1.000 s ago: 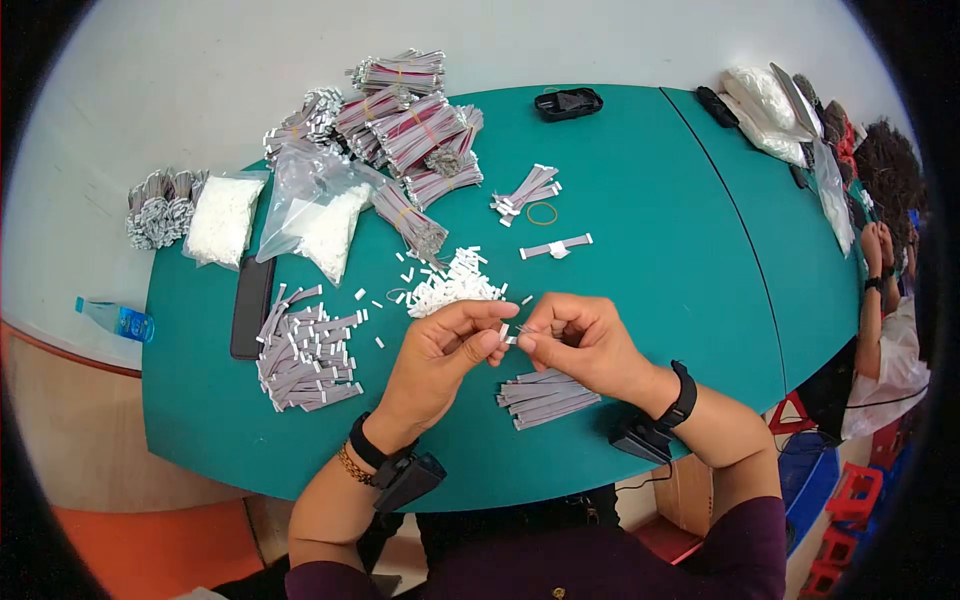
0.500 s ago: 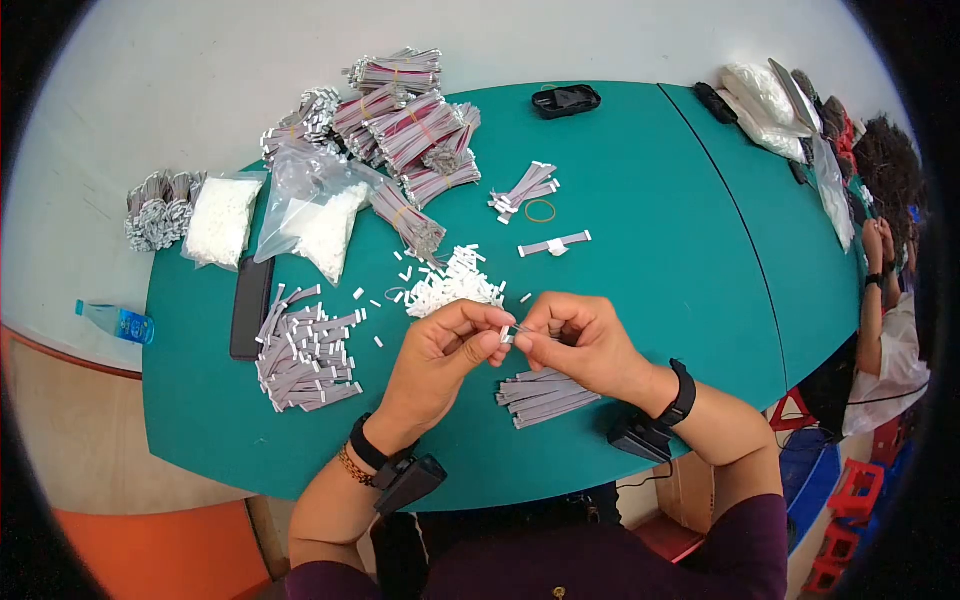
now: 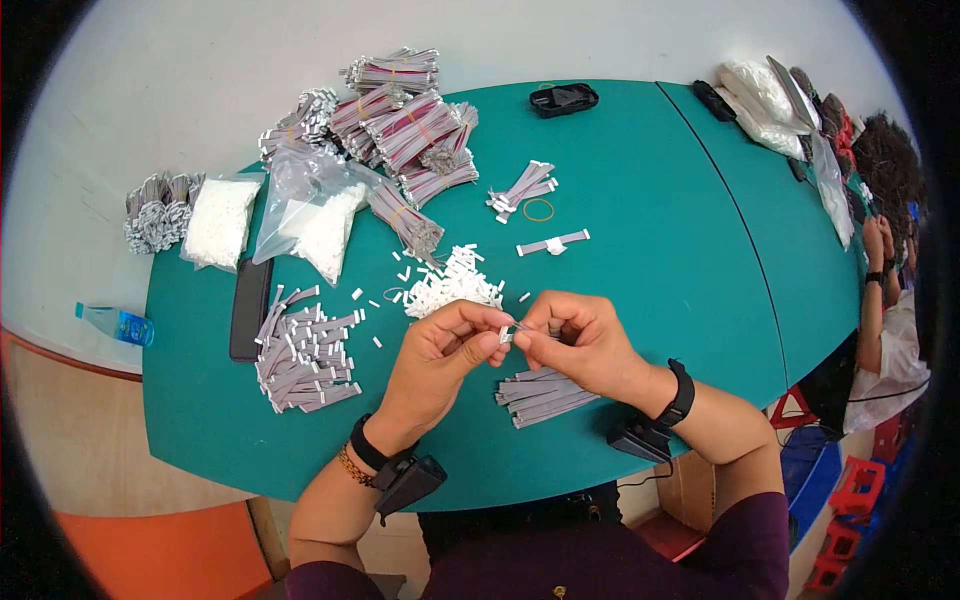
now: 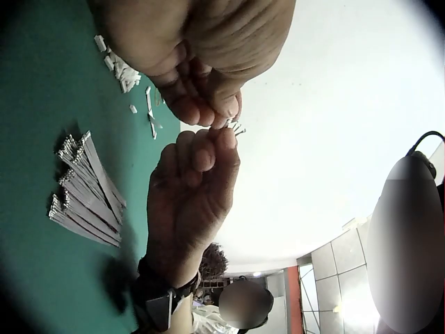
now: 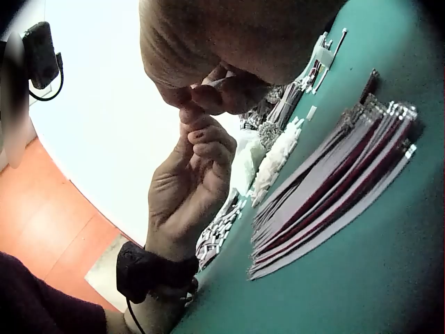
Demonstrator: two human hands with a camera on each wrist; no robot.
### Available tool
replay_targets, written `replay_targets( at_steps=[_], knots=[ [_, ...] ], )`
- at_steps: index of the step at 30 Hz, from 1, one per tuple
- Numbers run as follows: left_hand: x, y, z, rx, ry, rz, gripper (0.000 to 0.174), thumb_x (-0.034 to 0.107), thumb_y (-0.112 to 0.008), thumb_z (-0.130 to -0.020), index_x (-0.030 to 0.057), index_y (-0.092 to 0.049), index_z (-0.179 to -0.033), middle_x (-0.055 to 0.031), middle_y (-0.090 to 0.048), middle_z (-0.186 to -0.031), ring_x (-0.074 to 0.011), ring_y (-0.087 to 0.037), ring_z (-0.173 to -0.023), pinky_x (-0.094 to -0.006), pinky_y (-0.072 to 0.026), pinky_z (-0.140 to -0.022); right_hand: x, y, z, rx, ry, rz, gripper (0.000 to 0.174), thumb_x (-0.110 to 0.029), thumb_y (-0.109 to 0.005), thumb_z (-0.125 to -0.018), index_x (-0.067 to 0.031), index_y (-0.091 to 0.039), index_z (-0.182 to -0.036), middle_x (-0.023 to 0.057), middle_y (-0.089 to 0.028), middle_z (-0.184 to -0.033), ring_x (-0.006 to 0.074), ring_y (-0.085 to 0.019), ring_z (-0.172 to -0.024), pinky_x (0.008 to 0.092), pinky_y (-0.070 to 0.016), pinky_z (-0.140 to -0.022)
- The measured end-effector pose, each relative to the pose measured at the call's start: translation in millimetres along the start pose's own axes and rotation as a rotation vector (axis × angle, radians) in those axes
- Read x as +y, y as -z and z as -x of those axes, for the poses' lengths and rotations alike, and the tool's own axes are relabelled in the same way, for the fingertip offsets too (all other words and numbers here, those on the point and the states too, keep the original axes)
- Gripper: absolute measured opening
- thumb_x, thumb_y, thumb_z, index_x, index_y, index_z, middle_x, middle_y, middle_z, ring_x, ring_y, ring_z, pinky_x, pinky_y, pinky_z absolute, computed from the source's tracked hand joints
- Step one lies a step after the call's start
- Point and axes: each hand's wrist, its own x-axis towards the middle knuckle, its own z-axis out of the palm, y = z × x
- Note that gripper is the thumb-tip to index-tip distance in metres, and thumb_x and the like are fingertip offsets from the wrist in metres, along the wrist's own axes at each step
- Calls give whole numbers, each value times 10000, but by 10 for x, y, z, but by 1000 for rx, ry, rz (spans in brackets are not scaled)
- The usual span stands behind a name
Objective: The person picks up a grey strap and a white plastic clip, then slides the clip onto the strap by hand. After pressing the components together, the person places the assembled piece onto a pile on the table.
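Over the table's front middle, both hands meet at the fingertips. My left hand pinches a small white connector housing between thumb and index finger. My right hand pinches thin wires with bare metal terminals, right at the housing; the rest of that piece is hidden by the fingers. Below the right hand lies a stack of grey ribbon cables with bare terminal ends. Just beyond the hands is a heap of loose white housings. Cables with white ends are piled at the left.
A dark phone lies at the left, by bags of white parts. Bundled cables are stacked at the back. A rubber band, a few cables and a black pouch lie farther off. Another person's arm shows at right.
The right fingertips have come slightly left, bringing the wires closer to the white housing. Both hands otherwise keep their place and their pinch.
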Motion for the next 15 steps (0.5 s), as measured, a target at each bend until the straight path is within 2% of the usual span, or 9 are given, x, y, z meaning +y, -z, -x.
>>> replay_targets(
  at_steps=[15],
  knots=[
    [32,-49,8,49,14,-23,174,92,-617,-845,-9,-582,-983,-57,-611,-860,-111,-542,-759,-251,-430,-694,8,-11,11,15,31,19,110,-77,-605,-856,-29,-549,-773,-54,-512,-636,-8,-408,-567,177,-307,-478]
  ],
)
